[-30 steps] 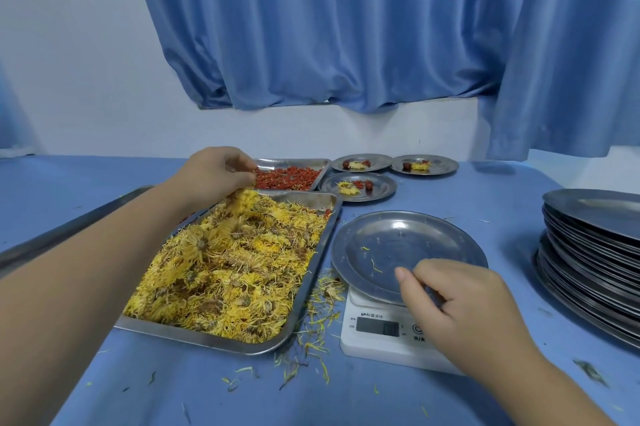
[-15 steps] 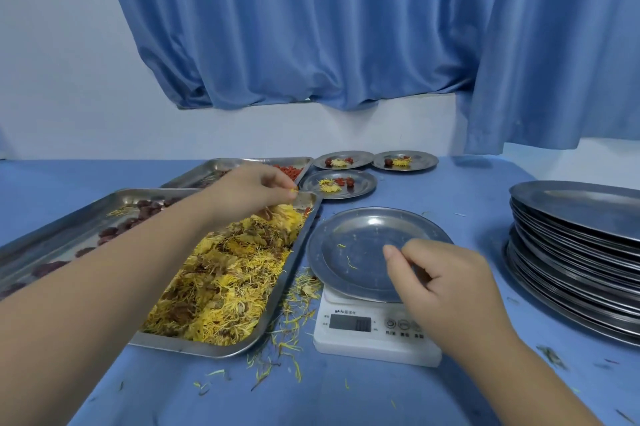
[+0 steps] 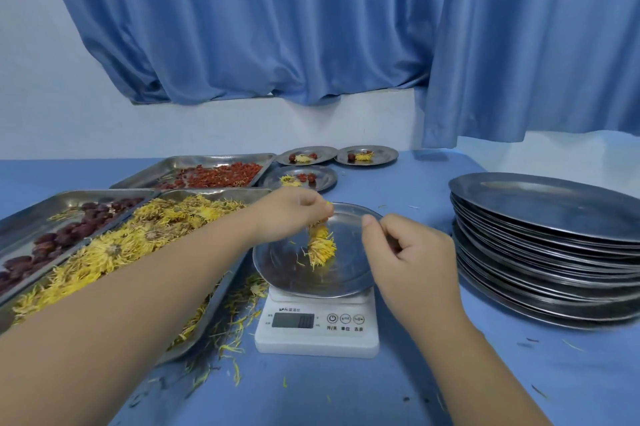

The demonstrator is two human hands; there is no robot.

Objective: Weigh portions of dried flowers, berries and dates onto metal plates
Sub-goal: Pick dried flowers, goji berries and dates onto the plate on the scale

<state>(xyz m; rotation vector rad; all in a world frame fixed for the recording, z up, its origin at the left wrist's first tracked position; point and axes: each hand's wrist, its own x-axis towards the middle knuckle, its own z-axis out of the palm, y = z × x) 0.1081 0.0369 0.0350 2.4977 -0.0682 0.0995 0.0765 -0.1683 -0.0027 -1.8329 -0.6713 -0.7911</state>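
A round metal plate (image 3: 341, 278) rests on a small white digital scale (image 3: 317, 328). My left hand (image 3: 287, 214) hovers over the plate's left side, its fingers pinched on a bunch of dried yellow flowers (image 3: 320, 245) that hangs down to the plate. My right hand (image 3: 408, 252) is at the plate's right rim, fingers curled with thumb and forefinger pinched; what it grips is hidden. To the left lie three metal trays: dried yellow flowers (image 3: 114, 252), dark dates (image 3: 59, 238) and red berries (image 3: 221, 174).
Three filled small plates (image 3: 304, 178) stand at the back beyond the scale. A tall stack of empty metal plates (image 3: 554, 252) fills the right side. Loose petals (image 3: 232, 332) litter the blue tablecloth left of the scale. Blue curtains hang behind.
My left hand has left the flower tray and moved right over the plate on the scale, carrying a bunch of flowers. My right hand stays at the plate's rim.
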